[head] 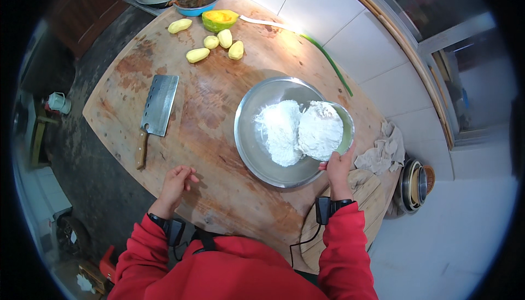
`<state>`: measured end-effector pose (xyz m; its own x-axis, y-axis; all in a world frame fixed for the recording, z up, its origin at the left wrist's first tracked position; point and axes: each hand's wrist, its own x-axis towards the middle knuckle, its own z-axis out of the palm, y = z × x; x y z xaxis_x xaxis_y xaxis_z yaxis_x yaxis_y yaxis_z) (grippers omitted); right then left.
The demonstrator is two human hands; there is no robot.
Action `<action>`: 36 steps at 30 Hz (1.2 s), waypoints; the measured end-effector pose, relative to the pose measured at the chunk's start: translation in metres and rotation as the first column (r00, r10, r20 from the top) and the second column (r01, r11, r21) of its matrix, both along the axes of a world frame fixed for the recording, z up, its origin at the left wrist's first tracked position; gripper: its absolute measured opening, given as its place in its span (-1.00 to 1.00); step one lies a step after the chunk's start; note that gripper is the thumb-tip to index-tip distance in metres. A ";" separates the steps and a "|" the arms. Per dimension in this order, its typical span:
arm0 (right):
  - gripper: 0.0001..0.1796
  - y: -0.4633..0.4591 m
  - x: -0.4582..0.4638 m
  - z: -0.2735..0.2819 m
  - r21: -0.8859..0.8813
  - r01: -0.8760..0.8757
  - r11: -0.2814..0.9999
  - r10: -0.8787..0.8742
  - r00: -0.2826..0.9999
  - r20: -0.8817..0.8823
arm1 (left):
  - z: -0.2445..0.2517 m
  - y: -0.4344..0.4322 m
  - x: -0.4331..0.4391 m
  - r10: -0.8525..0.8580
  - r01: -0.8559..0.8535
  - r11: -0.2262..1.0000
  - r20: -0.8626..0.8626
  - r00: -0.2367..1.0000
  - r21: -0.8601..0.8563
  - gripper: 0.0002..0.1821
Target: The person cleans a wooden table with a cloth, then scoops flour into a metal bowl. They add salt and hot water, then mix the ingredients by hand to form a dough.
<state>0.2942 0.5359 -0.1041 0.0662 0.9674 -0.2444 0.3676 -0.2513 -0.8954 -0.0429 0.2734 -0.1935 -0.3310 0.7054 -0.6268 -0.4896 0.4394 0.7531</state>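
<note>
My right hand point(340, 164) grips the rim of a pale green bowl point(348, 129), which is tilted over the right side of a wide stainless steel basin point(250, 152). White flour point(322, 132) fills the bowl up to its lip. A heap of the same white powder point(281, 134) lies in the basin, meeting the bowl's load. Over the near left part of the wooden table point(213, 136), my left hand point(178, 181) is empty, with its fingers loosely curled and apart. Ahead of it lies a cleaver point(160, 105) with a wooden handle.
Several peeled potatoes point(198, 55) and a cut squash point(219, 20) lie at the far side. Behind them stands a blue bowl point(197, 11) of dark food. A green onion point(328, 58) runs along the tiled wall. A cloth point(383, 150) and a round wooden board point(348, 214) are at right.
</note>
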 end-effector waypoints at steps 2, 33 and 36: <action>-0.19 0.000 0.006 -0.001 -0.003 0.052 0.999 -0.052 0.998 -0.039 | -0.001 -0.001 -0.001 0.007 -0.007 1.000 -0.005 1.000 0.017 -0.78; -0.17 -0.003 0.021 0.001 0.118 0.080 0.990 -0.066 0.991 -0.114 | 0.002 0.048 0.021 -0.271 0.271 0.962 0.002 0.963 -0.022 -0.76; -0.22 -0.003 0.020 0.000 0.099 0.107 0.989 -0.089 0.982 -0.167 | 0.001 0.047 0.022 -0.261 0.261 0.965 0.009 0.965 -0.010 -0.75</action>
